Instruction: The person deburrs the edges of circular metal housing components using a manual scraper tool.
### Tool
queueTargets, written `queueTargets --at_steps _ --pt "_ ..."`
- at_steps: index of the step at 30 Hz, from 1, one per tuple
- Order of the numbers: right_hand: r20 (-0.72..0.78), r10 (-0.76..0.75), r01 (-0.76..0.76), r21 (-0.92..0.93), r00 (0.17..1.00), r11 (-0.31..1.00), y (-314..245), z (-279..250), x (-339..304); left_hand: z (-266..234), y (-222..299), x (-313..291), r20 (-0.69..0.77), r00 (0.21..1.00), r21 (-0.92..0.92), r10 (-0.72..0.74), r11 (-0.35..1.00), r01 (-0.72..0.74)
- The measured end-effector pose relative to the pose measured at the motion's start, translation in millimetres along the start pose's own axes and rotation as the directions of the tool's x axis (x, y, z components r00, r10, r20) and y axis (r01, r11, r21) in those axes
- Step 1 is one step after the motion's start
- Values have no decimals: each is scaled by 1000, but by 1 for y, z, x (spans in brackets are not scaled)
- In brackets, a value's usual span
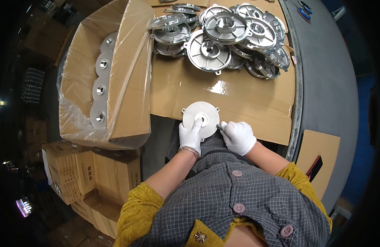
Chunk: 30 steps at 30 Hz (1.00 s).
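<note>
A round, pale grey metal end cover [195,111], with small lugs on its rim and a hole in its hub, is held in front of my body near the cardboard's front edge. My white-gloved left hand [191,136] is closed on it, the thumb lying over the face beside the hub. At the cover's right rim, my gloved right hand [240,138] is closed around a small dark tool [218,126]. Only the tool's tip shows, so its exact kind is hidden by the fingers.
Beyond my hands, a pile of metal end covers [225,31] sits on cardboard [256,105]. On the left stands a plastic-lined carton [134,66] with several covers [103,64] inside. Cardboard boxes [116,168] lie below it. To the right are a phone [314,168] and blue-handled tools [304,13].
</note>
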State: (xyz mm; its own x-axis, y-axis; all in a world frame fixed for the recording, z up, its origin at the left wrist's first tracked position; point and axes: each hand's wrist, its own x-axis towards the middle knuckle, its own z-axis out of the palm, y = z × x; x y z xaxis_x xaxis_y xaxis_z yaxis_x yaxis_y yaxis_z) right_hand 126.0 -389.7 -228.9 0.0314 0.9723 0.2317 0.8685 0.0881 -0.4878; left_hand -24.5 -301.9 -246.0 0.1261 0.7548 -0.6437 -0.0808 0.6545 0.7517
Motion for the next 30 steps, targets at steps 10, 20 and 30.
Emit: queueTargets --at_steps 10,20,30 --pt "34 -72 76 -154 997 985 0 -1 -1 4 5 -5 -52 998 17 -18 1000 19" --pt "35 -126 130 -178 991 975 2 2 -1 3 -1 -3 -76 997 19 3 1000 -1" --pt "72 -131 143 -196 989 970 2 -2 5 2 0 -2 -53 999 15 12 1000 -11"
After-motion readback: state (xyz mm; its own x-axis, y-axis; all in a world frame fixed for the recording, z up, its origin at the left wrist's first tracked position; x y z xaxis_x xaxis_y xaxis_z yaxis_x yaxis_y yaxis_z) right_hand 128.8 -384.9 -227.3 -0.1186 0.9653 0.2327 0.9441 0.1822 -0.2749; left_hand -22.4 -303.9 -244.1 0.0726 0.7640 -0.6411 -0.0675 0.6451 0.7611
